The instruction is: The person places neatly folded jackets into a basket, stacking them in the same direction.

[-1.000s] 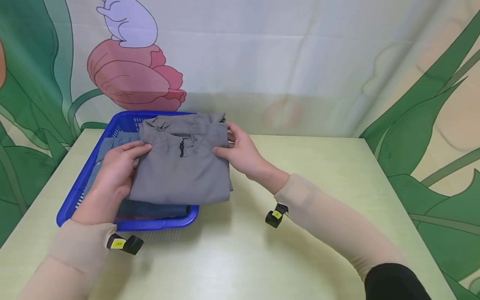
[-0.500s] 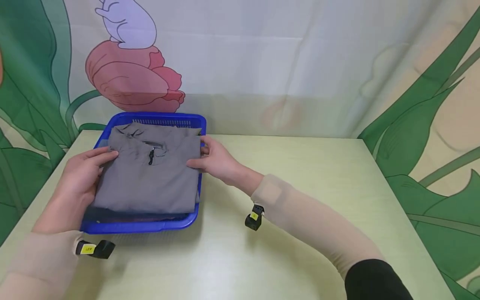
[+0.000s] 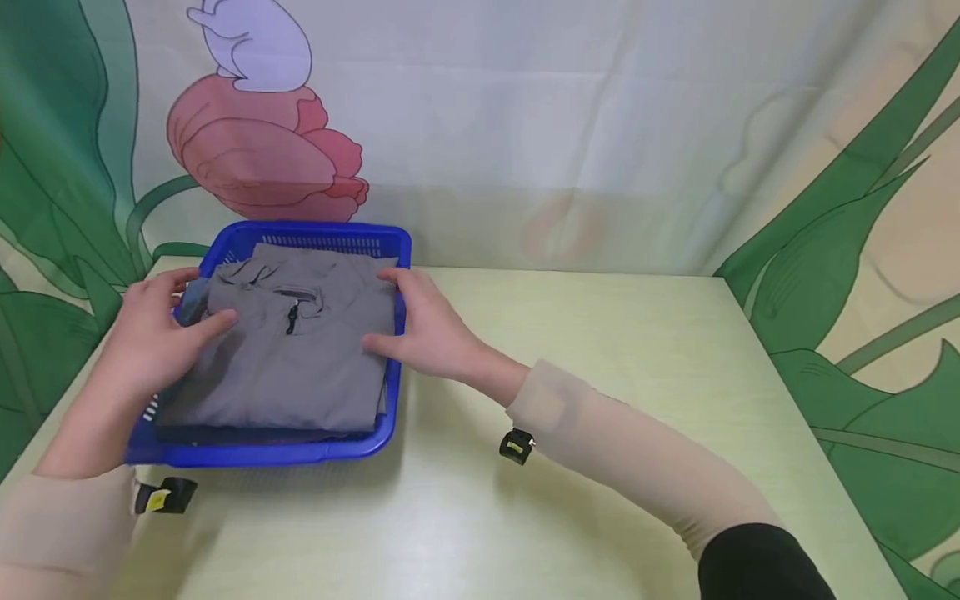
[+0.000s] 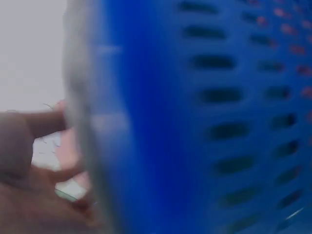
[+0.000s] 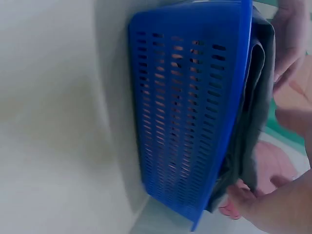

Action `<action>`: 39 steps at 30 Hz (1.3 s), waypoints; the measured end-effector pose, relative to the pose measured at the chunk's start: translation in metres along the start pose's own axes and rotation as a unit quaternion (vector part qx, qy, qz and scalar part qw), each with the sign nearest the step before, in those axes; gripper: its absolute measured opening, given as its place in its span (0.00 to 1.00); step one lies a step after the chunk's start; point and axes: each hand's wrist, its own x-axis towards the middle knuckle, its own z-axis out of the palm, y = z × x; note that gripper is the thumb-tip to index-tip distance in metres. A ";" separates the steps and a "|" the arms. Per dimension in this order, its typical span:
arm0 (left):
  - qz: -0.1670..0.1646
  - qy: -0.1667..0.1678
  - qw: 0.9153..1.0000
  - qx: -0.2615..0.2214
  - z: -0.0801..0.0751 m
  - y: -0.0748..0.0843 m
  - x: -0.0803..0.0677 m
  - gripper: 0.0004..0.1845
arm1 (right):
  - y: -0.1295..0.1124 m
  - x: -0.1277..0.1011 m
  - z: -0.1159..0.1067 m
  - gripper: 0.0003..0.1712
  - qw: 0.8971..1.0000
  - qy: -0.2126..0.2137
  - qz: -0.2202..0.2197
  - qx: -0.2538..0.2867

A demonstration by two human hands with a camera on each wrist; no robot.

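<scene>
A folded grey shirt (image 3: pixel 322 383) with a black zip pull at its collar lies on top of other clothes in a blue plastic basket (image 3: pixel 270 454). At the shirt's left side, my left hand (image 3: pixel 153 337) has its fingers spread, the thumb over the cloth and the fingers by the basket's left rim. My right hand (image 3: pixel 431 329) is at the shirt's right edge, thumb and forefinger apart over the cloth. The right wrist view shows the folded cloth (image 5: pixel 261 97) above the basket's slotted side (image 5: pixel 175 107). A blurred basket wall (image 4: pixel 151 122) fills much of the left wrist view.
Bluish clothing (image 3: pixel 195 297) shows under the shirt at the left. The basket stands on the left of a pale table (image 3: pixel 600 358). Behind the table hangs a printed curtain (image 3: pixel 525 125) with leaves and a flower.
The grey shirt has moved left and down into the basket from its raised place over the right rim. Both hands went with it, and their fingers have since loosened and spread.
</scene>
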 end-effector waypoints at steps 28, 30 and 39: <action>0.004 -0.278 0.934 0.223 0.014 0.016 0.039 0.62 | -0.005 0.011 0.024 0.50 0.908 -0.193 -0.038 -0.369; 0.001 -0.281 0.929 0.241 0.016 0.018 0.042 0.61 | -0.004 0.014 0.027 0.50 0.902 -0.196 -0.039 -0.383; 0.001 -0.359 0.895 0.266 0.014 0.014 0.050 0.71 | -0.010 0.018 0.028 0.58 0.874 -0.241 -0.025 -0.421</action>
